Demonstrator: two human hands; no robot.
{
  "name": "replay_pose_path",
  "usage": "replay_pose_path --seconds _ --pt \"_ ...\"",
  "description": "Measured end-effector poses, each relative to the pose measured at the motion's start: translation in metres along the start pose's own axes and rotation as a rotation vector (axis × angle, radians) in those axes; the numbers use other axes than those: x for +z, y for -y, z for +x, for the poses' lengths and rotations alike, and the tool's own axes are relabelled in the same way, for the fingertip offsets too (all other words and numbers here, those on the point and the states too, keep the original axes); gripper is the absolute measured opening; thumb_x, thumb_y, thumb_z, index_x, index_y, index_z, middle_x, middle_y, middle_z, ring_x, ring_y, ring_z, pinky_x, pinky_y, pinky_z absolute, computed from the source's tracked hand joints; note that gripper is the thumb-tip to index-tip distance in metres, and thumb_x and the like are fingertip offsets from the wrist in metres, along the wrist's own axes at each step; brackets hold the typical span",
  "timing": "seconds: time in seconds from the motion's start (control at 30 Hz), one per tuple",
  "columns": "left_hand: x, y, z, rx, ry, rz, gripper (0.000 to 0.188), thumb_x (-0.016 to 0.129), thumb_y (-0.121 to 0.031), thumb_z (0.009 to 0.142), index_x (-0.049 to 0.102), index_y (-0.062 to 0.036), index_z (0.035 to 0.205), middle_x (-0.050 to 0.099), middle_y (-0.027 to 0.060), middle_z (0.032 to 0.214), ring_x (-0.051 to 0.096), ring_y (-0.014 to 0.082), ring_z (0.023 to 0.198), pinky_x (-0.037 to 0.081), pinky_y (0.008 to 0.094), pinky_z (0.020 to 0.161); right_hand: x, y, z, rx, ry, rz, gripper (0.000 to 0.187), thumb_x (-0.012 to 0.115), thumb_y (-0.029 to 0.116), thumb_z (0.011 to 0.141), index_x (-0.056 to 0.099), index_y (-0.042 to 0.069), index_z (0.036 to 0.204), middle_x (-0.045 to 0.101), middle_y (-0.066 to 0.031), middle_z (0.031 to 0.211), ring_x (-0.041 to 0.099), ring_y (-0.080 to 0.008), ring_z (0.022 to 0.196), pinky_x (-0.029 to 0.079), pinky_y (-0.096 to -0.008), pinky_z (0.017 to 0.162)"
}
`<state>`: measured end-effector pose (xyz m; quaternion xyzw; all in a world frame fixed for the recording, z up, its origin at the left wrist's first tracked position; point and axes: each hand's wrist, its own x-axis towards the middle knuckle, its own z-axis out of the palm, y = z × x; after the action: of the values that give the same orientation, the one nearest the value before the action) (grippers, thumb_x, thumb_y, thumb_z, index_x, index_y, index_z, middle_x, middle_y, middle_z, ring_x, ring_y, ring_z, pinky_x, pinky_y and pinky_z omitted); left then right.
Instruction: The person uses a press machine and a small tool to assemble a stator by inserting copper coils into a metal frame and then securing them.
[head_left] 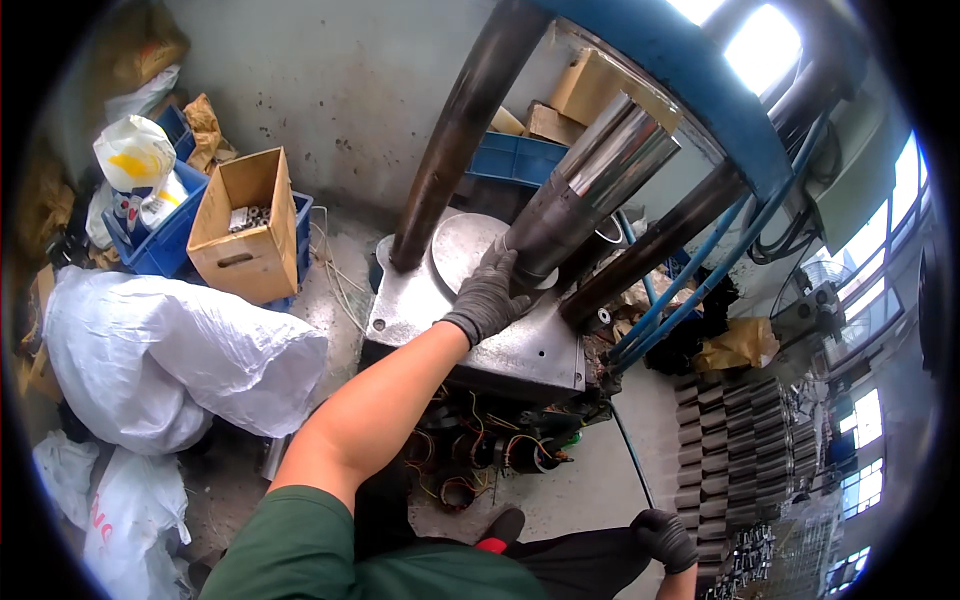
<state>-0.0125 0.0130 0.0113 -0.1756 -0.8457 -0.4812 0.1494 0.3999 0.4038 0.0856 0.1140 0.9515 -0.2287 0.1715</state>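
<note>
In the head view, the left hand (487, 293), in a grey glove, is reaching forward over the press bed (440, 320) and pressing its fingers and palm around the lower end of the ram (585, 195). It looks to be cupping that end rather than closing fully round it. The ram is a thick steel cylinder, dark at the bottom and polished higher up, and its long axis is slanting up and to the right in the picture, away from the hand, toward the blue frame (690, 70). Its lower end is hanging just above the round plate (462, 245) near the bed's far edge. The left hand is by far the nearer one.

The right hand (664, 538), gloved in black, is hanging low at the picture's lower edge, well apart from the ram, beside stacked dark parts (730, 440). Its fingers are curling loosely, and I cannot tell whether it is holding anything.
</note>
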Motion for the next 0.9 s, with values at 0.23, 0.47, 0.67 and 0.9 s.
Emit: replay_pose_path --seconds 0.23,0.47,0.67,0.9 --pt "-0.007 -0.004 -0.002 -0.048 0.063 0.137 0.091 0.082 -0.034 0.083 0.038 -0.0020 0.156 0.041 0.0236 0.160 0.053 0.0422 0.135 0.045 0.0486 0.115 0.001 0.028 -0.002 0.032 -0.086 -0.071 0.019 0.073 0.019 0.082 0.076 0.003 0.091 0.073 -0.0161 0.081 0.071 -0.0280 0.071 0.057 -0.0381 0.068" --pt "-0.012 -0.008 0.000 -0.070 0.140 0.151 0.091 0.081 -0.033 0.084 0.037 -0.0033 0.158 0.043 0.0209 0.159 0.052 0.0398 0.138 0.043 0.0473 0.117 -0.001 0.038 -0.003 0.033 -0.100 -0.095 0.024 0.076 0.022 0.083 0.074 -0.001 0.088 0.069 -0.0189 0.076 0.068 -0.0302 0.069 0.055 -0.0402 0.066" --pt "-0.017 -0.010 0.000 -0.090 0.149 0.182 0.089 0.079 -0.033 0.086 0.036 -0.0029 0.158 0.042 0.0205 0.159 0.050 0.0394 0.140 0.042 0.0468 0.118 -0.008 0.044 -0.001 0.043 -0.070 -0.079 0.025 0.076 0.022 0.083 0.073 -0.002 0.087 0.068 -0.0195 0.076 0.068 -0.0311 0.069 0.054 -0.0408 0.066" --pt "-0.021 -0.013 -0.001 -0.068 0.157 0.178 0.087 0.078 -0.033 0.088 0.036 -0.0023 0.158 0.043 0.0202 0.159 0.052 0.0381 0.138 0.042 0.0477 0.117 -0.024 0.038 0.004 -0.018 -0.016 -0.166 0.023 0.074 0.021 0.083 0.076 0.000 0.091 0.072 -0.0201 0.081 0.072 -0.0305 0.074 0.056 -0.0403 0.069"
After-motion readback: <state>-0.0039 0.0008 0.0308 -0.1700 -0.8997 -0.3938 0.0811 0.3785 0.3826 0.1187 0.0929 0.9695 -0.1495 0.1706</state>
